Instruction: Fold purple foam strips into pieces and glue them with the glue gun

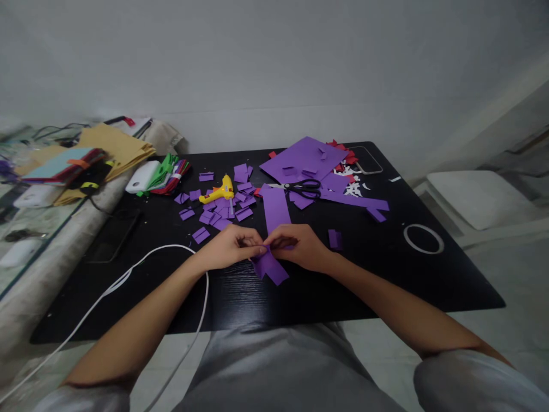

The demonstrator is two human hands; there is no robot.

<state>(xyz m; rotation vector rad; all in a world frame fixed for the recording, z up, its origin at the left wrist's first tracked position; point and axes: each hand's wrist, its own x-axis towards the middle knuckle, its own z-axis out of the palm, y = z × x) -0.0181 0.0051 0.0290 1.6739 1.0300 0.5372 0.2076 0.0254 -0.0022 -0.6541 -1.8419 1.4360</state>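
Both hands meet over the front middle of the black table. My left hand (234,246) pinches a folded piece of purple paper (270,268) between thumb and fingers. My right hand (298,243) grips the same piece from the other side, the fingertips of both hands almost touching. Two flaps of the paper stick out below the fingers, toward me. Just beyond the hands lies a long purple paper strip (277,209). Black-handled scissors (304,187) rest across its far end. A small folded purple piece (335,239) lies right of my right hand.
Left of the strip, a yellow glue gun (219,191) lies among several small folded purple pieces (223,217). A large purple sheet (302,160) covers red and white scraps at the back. A white cable (146,254) crosses the left side. A ring (424,238) lies at right.
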